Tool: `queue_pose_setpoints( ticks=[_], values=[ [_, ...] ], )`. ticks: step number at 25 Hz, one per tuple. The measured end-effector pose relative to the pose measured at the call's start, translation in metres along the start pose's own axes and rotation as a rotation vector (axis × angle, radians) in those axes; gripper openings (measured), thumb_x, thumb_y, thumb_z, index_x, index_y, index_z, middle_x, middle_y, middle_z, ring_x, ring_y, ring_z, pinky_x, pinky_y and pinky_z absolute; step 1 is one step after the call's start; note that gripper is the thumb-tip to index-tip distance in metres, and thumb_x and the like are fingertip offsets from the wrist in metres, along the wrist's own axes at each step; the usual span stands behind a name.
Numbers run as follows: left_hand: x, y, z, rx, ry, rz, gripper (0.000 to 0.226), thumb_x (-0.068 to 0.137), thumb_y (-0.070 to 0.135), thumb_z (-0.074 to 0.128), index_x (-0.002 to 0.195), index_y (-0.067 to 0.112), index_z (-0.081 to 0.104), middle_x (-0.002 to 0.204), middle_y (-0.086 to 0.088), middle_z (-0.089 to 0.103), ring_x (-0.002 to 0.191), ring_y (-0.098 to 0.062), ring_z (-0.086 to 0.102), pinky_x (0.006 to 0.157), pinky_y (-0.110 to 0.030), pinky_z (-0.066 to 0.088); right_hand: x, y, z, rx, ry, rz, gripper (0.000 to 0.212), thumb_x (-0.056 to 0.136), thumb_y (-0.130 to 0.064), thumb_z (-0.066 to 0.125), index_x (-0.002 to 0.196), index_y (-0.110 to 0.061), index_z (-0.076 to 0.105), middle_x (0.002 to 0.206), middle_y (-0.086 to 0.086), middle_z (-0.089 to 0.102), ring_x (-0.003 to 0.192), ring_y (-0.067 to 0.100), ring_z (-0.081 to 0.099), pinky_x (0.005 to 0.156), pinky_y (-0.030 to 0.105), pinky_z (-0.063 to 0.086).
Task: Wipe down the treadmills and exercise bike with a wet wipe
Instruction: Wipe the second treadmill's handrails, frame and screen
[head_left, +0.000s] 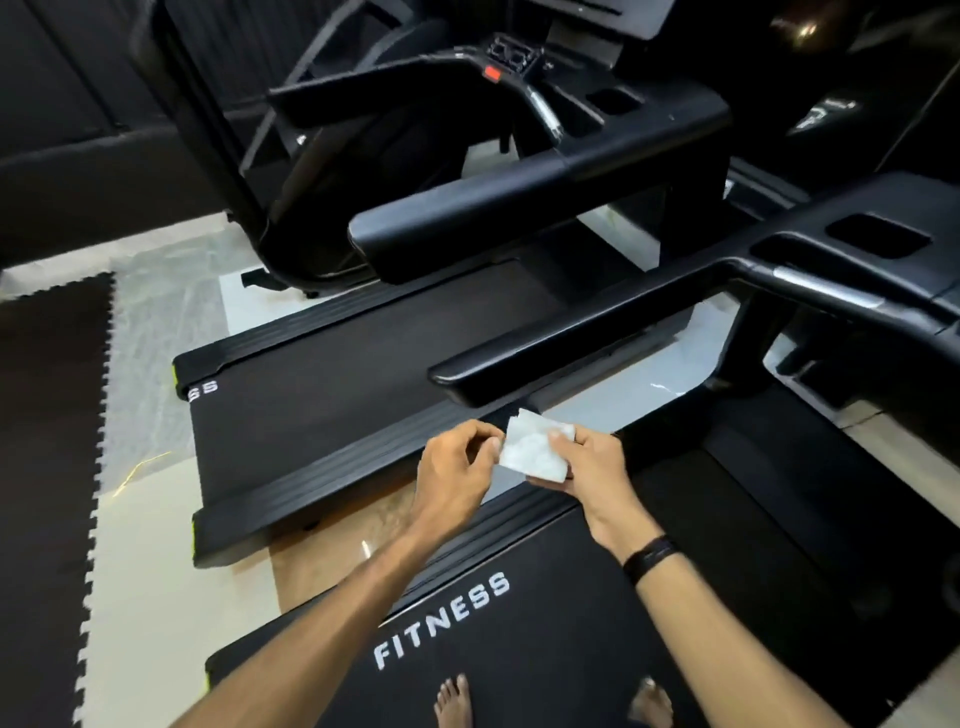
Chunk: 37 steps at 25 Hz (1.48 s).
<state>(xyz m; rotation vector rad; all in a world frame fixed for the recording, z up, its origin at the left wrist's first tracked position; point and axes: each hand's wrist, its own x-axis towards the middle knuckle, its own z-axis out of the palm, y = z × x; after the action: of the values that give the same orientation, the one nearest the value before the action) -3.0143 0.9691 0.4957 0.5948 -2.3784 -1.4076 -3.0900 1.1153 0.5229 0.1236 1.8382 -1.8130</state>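
While both hands pinch the wipe, right hand beneath and left hand at its edge, the handrail lies just ahead. Its long axis runs up-right, nearer the right hand.

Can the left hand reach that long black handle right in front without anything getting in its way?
Probably yes. The left hand pinches the wet wipe just below the near treadmill's handrail, and nothing lies between them. It only has to lift a little.

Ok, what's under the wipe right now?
The wipe is held in the air between both hands. Below it show the treadmill's side rail and pale floor; the right hand's palm is hidden.
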Motion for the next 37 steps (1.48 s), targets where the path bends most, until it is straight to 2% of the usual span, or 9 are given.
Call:
queue_pose_setpoints(
  ticks=[5, 7, 11, 14, 17, 23, 27, 30, 37],
  values=[
    [0.032, -0.02, -0.033, -0.041, 0.005, -0.03, 0.023, 0.084, 0.026, 0.051, 0.092, 0.03, 0.072, 0.081, 0.017, 0.072, 0.08, -0.008, 0.069, 0.078, -0.043, 0.057, 0.015, -0.006, 0.04, -0.096, 0.239, -0.177, 0.024, 0.099, -0.006, 0.053, 0.091, -0.014, 0.074, 0.084, 0.003, 0.073, 0.077, 0.013, 0.063, 0.063, 0.028, 0.05],
    [0.054, -0.023, -0.032, -0.074, 0.048, -0.01, 0.027, 0.084, 0.016, 0.05, 0.093, 0.029, 0.071, 0.084, 0.015, 0.072, 0.084, -0.005, 0.069, 0.08, -0.044, 0.057, 0.029, -0.02, 0.042, -0.113, 0.297, -0.239, 0.026, 0.101, -0.008, 0.052, 0.101, -0.02, 0.074, 0.091, 0.006, 0.075, 0.08, 0.013, 0.064, 0.07, 0.032, 0.051],
    [0.09, -0.031, -0.039, -0.081, 0.114, 0.048, 0.03, 0.086, 0.0, 0.052, 0.094, 0.023, 0.07, 0.092, 0.013, 0.07, 0.088, -0.004, 0.068, 0.081, -0.044, 0.057, 0.072, -0.05, 0.046, -0.302, 0.552, -0.448, 0.032, 0.103, -0.009, 0.045, 0.126, -0.011, 0.067, 0.103, -0.002, 0.069, 0.097, 0.015, 0.064, 0.081, 0.012, 0.043],
    [0.117, -0.039, -0.052, -0.075, 0.104, 0.04, 0.032, 0.086, -0.005, 0.053, 0.094, 0.022, 0.069, 0.092, 0.011, 0.071, 0.088, -0.003, 0.067, 0.083, -0.042, 0.057, 0.092, -0.033, 0.076, -0.765, 0.26, -0.697, 0.041, 0.103, -0.015, 0.037, 0.141, -0.012, 0.053, 0.126, 0.005, 0.059, 0.119, 0.021, 0.056, 0.107, 0.013, 0.029],
    [0.147, -0.05, -0.066, -0.038, 0.099, 0.05, 0.031, 0.087, -0.006, 0.054, 0.096, 0.02, 0.069, 0.091, 0.01, 0.071, 0.085, -0.001, 0.066, 0.079, -0.035, 0.056, 0.077, 0.03, 0.125, -1.173, 0.032, -0.843, 0.048, 0.107, -0.02, 0.03, 0.152, -0.008, 0.039, 0.16, 0.009, 0.036, 0.153, 0.025, 0.022, 0.125, 0.045, 0.012],
    [0.175, -0.067, -0.071, -0.046, -0.076, 0.038, 0.031, 0.089, -0.003, 0.053, 0.098, 0.02, 0.07, 0.09, 0.012, 0.072, 0.085, -0.003, 0.067, 0.076, -0.036, 0.056, 0.067, 0.035, 0.135, -1.413, 0.124, -0.786, 0.047, 0.107, -0.032, 0.03, 0.148, -0.017, 0.048, 0.164, 0.0, 0.028, 0.155, 0.017, 0.012, 0.123, 0.056, 0.008],
    [0.191, -0.081, -0.089, -0.052, -0.258, 0.094, 0.026, 0.088, 0.005, 0.051, 0.101, 0.019, 0.069, 0.091, 0.01, 0.072, 0.088, -0.008, 0.068, 0.079, -0.042, 0.057, 0.084, 0.011, 0.139, -1.382, 0.497, -0.454, 0.058, 0.107, -0.046, 0.023, 0.16, -0.023, 0.02, 0.167, -0.003, 0.017, 0.156, 0.017, 0.003, 0.124, 0.053, -0.006],
    [0.198, -0.087, -0.103, -0.069, -0.352, 0.13, 0.028, 0.085, 0.012, 0.048, 0.103, 0.019, 0.069, 0.091, 0.011, 0.072, 0.089, -0.009, 0.068, 0.081, -0.045, 0.057, 0.1, -0.008, 0.142, -1.464, 0.63, -0.262, 0.07, 0.105, -0.057, 0.004, 0.161, -0.018, 0.019, 0.167, 0.004, 0.019, 0.156, 0.024, 0.003, 0.124, 0.053, -0.008],
    [0.204, -0.093, -0.114, -0.123, -0.628, 0.182, 0.026, 0.095, 0.009, 0.058, 0.117, 0.017, 0.068, 0.108, 0.007, 0.072, 0.101, -0.01, 0.067, 0.093, -0.041, 0.055, 0.064, 0.053, 0.275, -1.266, 0.799, -0.118, 0.069, 0.107, -0.047, 0.018, 0.16, -0.004, 0.006, 0.168, 0.014, -0.007, 0.155, 0.03, -0.007, 0.126, 0.051, 0.004]
  ],
)
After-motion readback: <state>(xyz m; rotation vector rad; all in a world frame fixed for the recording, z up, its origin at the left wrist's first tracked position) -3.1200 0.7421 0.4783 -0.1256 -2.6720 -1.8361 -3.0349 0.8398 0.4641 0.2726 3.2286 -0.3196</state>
